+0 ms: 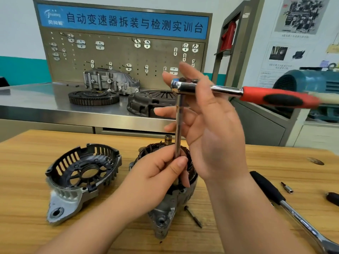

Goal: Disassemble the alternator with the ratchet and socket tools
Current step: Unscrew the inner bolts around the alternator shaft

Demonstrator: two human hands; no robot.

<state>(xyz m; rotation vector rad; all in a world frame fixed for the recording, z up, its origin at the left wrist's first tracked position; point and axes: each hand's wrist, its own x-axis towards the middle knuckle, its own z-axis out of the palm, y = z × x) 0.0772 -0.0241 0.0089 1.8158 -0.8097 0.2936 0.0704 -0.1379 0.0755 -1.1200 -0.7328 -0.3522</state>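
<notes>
The alternator body (pixel 170 206) stands on the wooden table (pixel 27 180), its copper windings and shaft tip (pixel 168 139) facing up. A removed end housing (pixel 82 173) lies to its left. A ratchet with a red and black handle (pixel 275 97) sits on top of a long upright extension bar (pixel 178 129) that reaches down into the alternator. My left hand (pixel 161 171) pinches the lower part of the bar. My right hand (pixel 207 125) is raised by the ratchet head (pixel 183 87), fingers spread and straight, palm against the tool.
A larger black-handled ratchet (pixel 286 204) lies on the table at the right, with a small bit socket (pixel 287 187) and a dark tool end (pixel 333 197) beyond it. A long bolt (pixel 193 216) lies beside the alternator. Behind are a steel bench with clutch parts (pixel 150 101) and a pegboard.
</notes>
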